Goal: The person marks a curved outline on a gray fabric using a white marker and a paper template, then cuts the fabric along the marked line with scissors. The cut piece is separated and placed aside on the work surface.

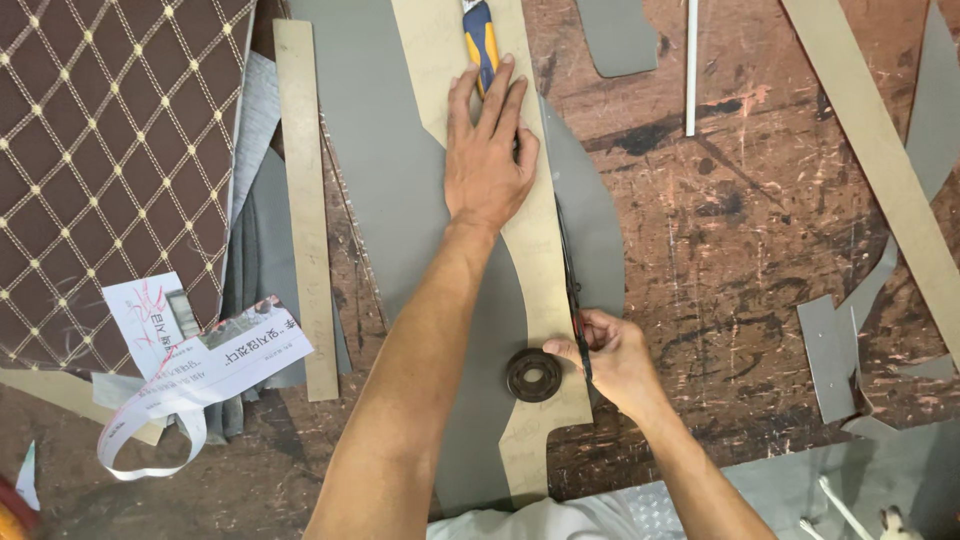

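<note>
Head view looks straight down on a scarred brown worktable (760, 230). Going left to right: a brown quilted sheet (110, 150) with cream diamond stitching runs off the top and left edges, so its full size is hidden. Below it lie printed paper strips (200, 365), their curled ends partly tucked under one another. A long tan straight strip (308, 200) lies just beside the quilted sheet.

Next comes the grey sheet material (385, 200), flat on the table and cut off at the top edge; the forearm covers much of its lower part. On top of it lies the curved tan cardboard template (535, 260), narrow at the middle, wider at the bottom. The left hand (488, 150) presses flat on the template with fingers spread and straight, holding nothing; its fingertips touch a blue and yellow handled tool (480, 35), whose upper end is out of frame. A dark round ring weight (533, 375) sits on the template's lower part.

The right hand (610, 350) is pinched closed around a thin dark cutting tool (572, 290) set against the template's right edge; its tip is too thin to make out. Farther right are grey offcuts (830, 355) and a white rod (691, 60), cropped at the top.
</note>
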### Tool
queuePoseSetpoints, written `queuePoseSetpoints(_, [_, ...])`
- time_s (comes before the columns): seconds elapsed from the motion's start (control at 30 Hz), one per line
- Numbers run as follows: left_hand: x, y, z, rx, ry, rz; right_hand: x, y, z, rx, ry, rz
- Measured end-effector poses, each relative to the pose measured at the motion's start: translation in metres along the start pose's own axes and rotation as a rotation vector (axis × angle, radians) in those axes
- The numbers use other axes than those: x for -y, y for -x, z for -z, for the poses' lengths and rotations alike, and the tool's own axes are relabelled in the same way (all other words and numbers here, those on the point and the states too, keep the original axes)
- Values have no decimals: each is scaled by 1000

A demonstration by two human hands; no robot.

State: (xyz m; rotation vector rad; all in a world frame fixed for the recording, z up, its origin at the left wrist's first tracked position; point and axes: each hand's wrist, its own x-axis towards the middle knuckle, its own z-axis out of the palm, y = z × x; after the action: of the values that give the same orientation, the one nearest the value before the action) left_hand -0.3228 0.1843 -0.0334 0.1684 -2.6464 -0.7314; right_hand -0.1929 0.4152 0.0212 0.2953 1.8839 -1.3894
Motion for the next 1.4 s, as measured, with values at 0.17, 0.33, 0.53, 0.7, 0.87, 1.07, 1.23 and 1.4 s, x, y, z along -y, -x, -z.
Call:
queuePoseSetpoints(0.17, [0,-1,0,2,0,-2,11,-1,-1,-33,61,-73])
queuePoseSetpoints(0.33, [-2,-1,3,36,-9,12,32,-12,-3,-56,131,-122])
queuePoseSetpoints(0.53, [-3,-3,5,27,4,5,35,-19,-4,-22,42,-30])
queuePoseSetpoints(0.7, [-3,-4,6,31,7,18,35,-22,-3,-28,-1,-116])
queuePoseSetpoints(0.87, [-3,-4,6,40,26,25,52,-37,-6,-25,42,-26])
queuePoseSetpoints(1.07, [-1,-7,7,29,20,16,67,-41,-6,-21,65,-2])
queuePoseSetpoints(1.23, [0,-8,7,66,27,42,70,-43,-6,-26,55,-46])
queuePoseSetpoints(1.4, [0,-8,8,56,31,47,73,-51,-9,-35,37,-67])
